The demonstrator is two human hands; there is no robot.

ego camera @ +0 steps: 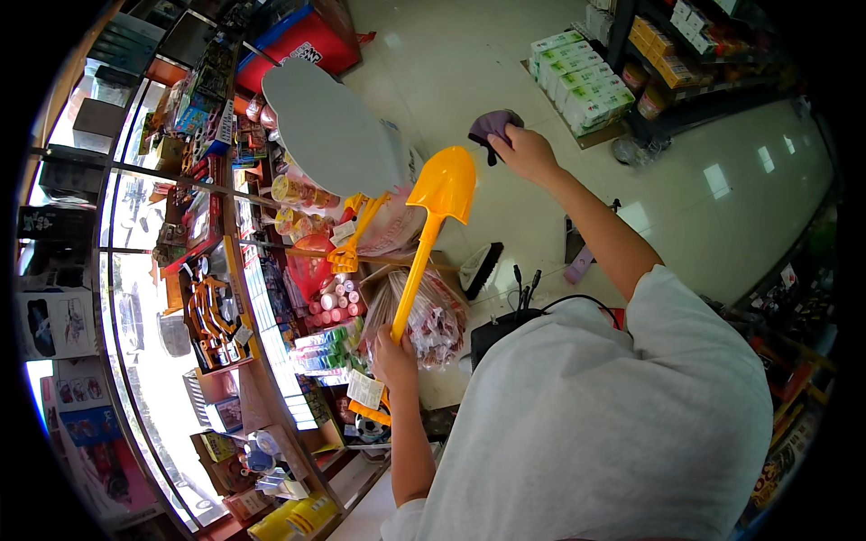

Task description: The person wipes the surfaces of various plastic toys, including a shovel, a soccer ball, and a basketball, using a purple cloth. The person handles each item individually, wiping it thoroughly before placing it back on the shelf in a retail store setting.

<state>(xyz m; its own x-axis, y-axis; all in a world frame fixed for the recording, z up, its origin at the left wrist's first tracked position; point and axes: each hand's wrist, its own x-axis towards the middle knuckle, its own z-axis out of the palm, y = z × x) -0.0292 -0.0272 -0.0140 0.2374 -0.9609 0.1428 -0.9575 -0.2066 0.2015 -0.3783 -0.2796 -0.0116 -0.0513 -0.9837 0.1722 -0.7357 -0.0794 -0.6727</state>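
Observation:
My left hand [395, 360] grips the shaft of a yellow plastic toy shovel [421, 260], its blade pointing up and away from me. Below that hand, a white tag [365, 389] and a yellow-orange handle end [371, 412] show beside my wrist. In my right hand [530, 154] is a bunched purple-grey cloth [496, 128], held to the right of the shovel blade and apart from it. Another yellow toy tool, a rake [346, 253], lies among goods left of the shovel. Plastic-wrapped bundles of thin sticks [433, 318] stand behind the shaft.
Glass-backed shelves [233, 223] with boxed goods line the left. A round grey-white top [325, 128] stands ahead, near a red box [345, 34]. A brush [482, 269] is near the wrapped bundles. Stacked green-and-white packs [578, 81] sit on the tiled floor [440, 67] beside dark shelving [703, 67].

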